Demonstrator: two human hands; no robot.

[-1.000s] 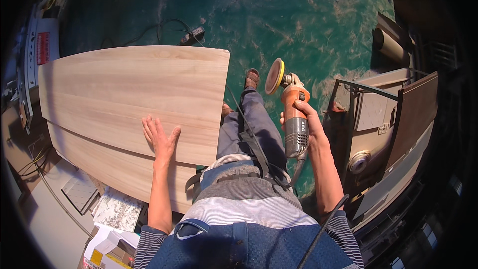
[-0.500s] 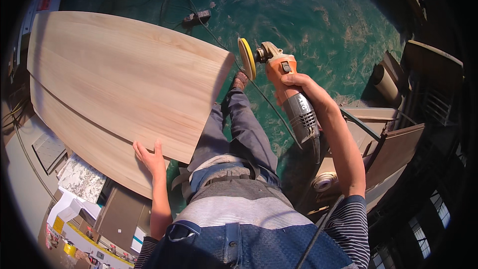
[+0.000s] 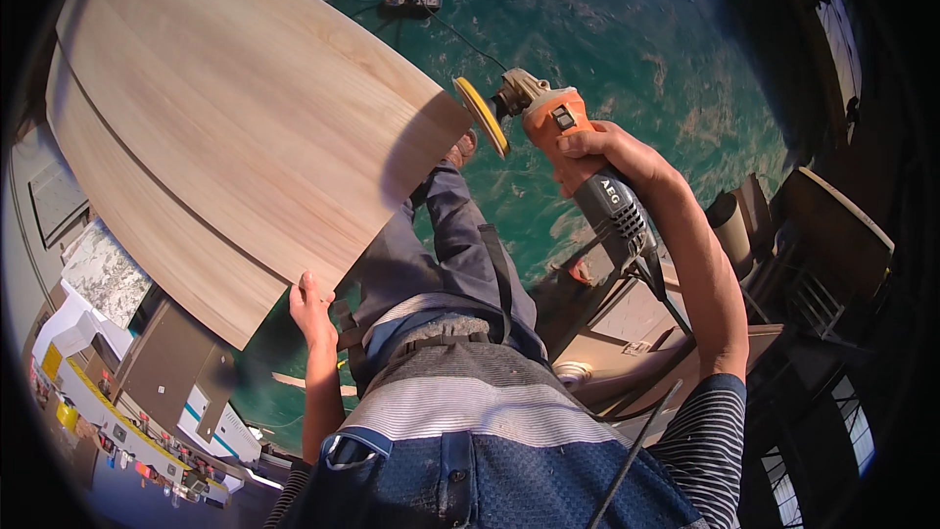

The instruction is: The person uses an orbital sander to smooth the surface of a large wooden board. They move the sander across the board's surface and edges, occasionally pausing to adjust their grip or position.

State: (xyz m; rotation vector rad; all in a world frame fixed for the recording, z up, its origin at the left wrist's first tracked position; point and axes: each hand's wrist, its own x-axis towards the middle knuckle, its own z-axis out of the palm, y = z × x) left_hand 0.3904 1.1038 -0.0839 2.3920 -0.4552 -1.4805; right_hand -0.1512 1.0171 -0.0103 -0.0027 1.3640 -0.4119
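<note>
My right hand (image 3: 619, 155) is wrapped round the body of an orange and grey angle grinder (image 3: 612, 204), its thumb near the black switch. The grinder carries a round sanding disc (image 3: 481, 116) with a yellow backing, tilted on edge, close to the right corner of a pale wooden panel (image 3: 264, 98); whether it touches cannot be told. A second strip of pale wood (image 3: 162, 216) lies along the panel's left side, with a dark step between them. My left hand (image 3: 312, 312) grips the near edge of the wood, thumb up top, its other fingers partly hidden.
A power strip (image 3: 411, 3) with cables lies on the dusty green floor (image 3: 627, 29) ahead. Boards (image 3: 641, 318) and a dark curved panel (image 3: 832, 216) stand at the right. On the left are a brown board (image 3: 176, 362) and a marble-patterned sheet (image 3: 106, 274).
My left hand has gone from lying on the wood to gripping its near edge. The grinder has shifted slightly and its disc tilts more. The view has turned, with the panel higher in it.
</note>
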